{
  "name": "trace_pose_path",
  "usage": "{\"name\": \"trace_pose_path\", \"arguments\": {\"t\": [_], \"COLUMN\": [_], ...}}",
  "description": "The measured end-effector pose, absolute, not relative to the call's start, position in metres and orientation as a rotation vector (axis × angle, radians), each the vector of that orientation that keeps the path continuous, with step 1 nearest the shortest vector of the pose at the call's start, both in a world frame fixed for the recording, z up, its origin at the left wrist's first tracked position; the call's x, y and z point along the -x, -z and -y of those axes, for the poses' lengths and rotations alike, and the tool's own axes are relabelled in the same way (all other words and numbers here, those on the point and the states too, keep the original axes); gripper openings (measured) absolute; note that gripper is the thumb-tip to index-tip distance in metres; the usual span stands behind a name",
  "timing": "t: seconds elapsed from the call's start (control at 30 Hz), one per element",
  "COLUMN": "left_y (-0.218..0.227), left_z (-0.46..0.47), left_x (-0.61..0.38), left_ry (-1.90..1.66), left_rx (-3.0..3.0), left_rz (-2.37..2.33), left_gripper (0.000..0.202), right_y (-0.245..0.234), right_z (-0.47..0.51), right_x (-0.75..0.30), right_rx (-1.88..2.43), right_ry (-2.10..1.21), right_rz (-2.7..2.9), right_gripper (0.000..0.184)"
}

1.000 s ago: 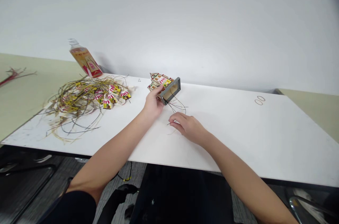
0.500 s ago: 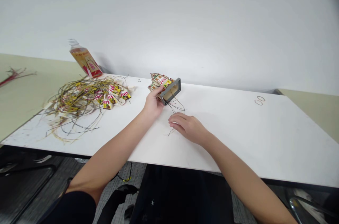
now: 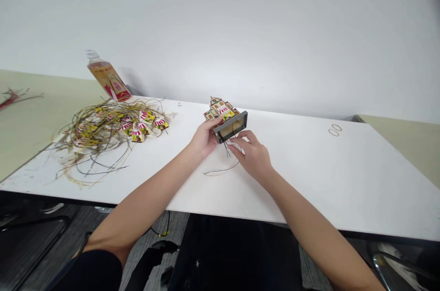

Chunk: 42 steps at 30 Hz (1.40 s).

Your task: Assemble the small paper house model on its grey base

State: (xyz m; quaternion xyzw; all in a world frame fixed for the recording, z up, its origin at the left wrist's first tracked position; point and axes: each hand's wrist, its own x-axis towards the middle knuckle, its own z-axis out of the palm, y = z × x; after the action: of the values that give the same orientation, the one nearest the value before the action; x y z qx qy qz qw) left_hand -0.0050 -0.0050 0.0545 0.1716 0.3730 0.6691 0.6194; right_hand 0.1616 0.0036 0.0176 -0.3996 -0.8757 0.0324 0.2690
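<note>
White table (image 3: 302, 176) bears wired heap (image 3: 112, 126) and rings (image 3: 334, 129); left hand (image 3: 205, 139) grips model house (image 3: 220, 108), right hand (image 3: 253, 154) pinches wires (image 3: 223, 170).

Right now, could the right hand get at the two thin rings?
Probably yes, reaching rightward: nothing seems to block the right hand from the two thin rings, though its fingers look busy with wires.

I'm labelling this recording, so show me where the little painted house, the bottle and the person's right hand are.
Painted house (image 3: 220, 107): head view, its front wall.
Bottle (image 3: 109, 80): head view, mid-body.
Right hand (image 3: 255, 155): head view, back of hand.
</note>
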Motion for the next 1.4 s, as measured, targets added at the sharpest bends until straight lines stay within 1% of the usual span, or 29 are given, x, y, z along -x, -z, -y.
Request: {"name": "trace_pose_path", "arguments": {"t": [0.07,0.23,0.37,0.47,0.67,0.77,0.87,1.07,1.4], "left_y": [-0.056,-0.057,-0.055,-0.054,-0.052,-0.050,-0.049,-0.049,-0.055], "left_z": [0.006,0.005,0.003,0.003,0.004,0.003,0.002,0.001,-0.003], "left_x": [0.004,0.006,0.008,0.008,0.008,0.008,0.009,0.009,0.013], "left_ry": [-1.488,-1.487,-1.501,-1.473,-1.470,-1.467,-1.474,-1.477,-1.527], "left_rx": [-0.395,-0.393,-0.364,-0.356,-0.394,-0.393,-0.389,-0.374,-0.282], "left_rz": [-0.862,-0.853,-0.842,-0.834,-0.854,-0.858,-0.854,-0.866,-0.889], "left_gripper": [0.029,0.030,0.026,0.027,0.028,0.027,0.027,0.026,0.025], "right_y": [-0.018,-0.019,-0.019,-0.018,-0.013,-0.011,-0.011,-0.017,-0.025], "right_z": [-0.003,-0.001,-0.001,0.003,0.011,0.010,0.008,0.005,-0.002], "right_x": [-0.161,-0.162,-0.162,-0.159,-0.152,-0.151,-0.153,-0.156,-0.163], "right_rx": [1.057,0.971,1.034,1.021,0.919,0.967,1.005,1.052,1.082], "right_ry": [-0.107,-0.116,-0.110,-0.113,0.052,0.101,0.056,-0.061,-0.158], "right_rz": [2.360,2.271,2.146,2.097,2.196,2.241,2.252,2.193,1.999], "right_gripper": [0.026,0.028,0.027,0.028,0.042,0.034,0.029,0.031,0.032]}}
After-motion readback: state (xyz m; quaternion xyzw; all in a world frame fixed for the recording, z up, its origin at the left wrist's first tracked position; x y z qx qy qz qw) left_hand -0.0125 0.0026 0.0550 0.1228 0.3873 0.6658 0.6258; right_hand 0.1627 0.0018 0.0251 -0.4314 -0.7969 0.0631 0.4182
